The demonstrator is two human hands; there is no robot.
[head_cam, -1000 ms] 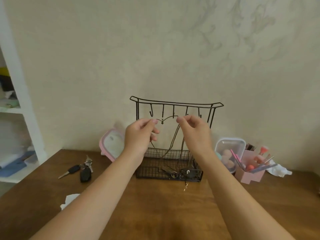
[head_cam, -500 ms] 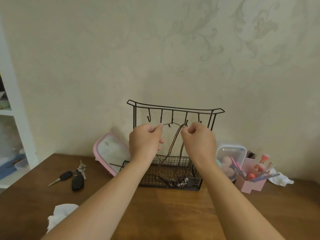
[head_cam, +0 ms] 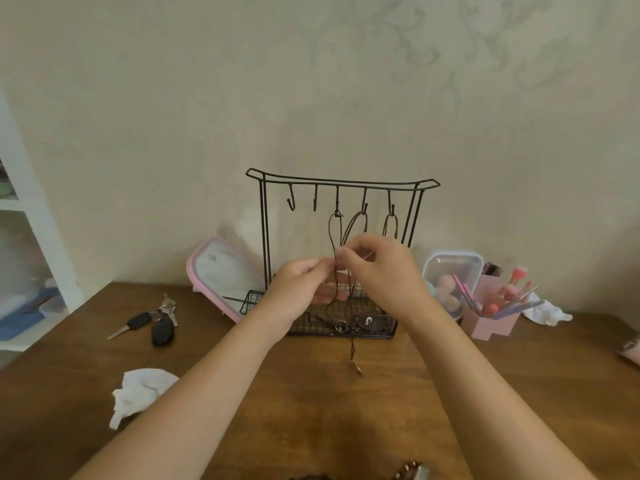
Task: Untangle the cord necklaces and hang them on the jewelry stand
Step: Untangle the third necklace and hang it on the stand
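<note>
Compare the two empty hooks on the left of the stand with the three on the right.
The two left hooks hang bare; the three right hooks each carry a cord loop. Nothing crosses the left pair, while the left hand and right hand pinch cord just below the right group. All five hang from the jewelry stand top bar.

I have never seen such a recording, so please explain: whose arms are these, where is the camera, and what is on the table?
There is no machine. A person wears the camera on the head, so it looks down at their own two arms. The left hand and right hand pinch a dark cord necklace that hangs from a hook of the black wire jewelry stand. On the wooden table also lie keys, a crumpled tissue and a pink brush holder.
</note>
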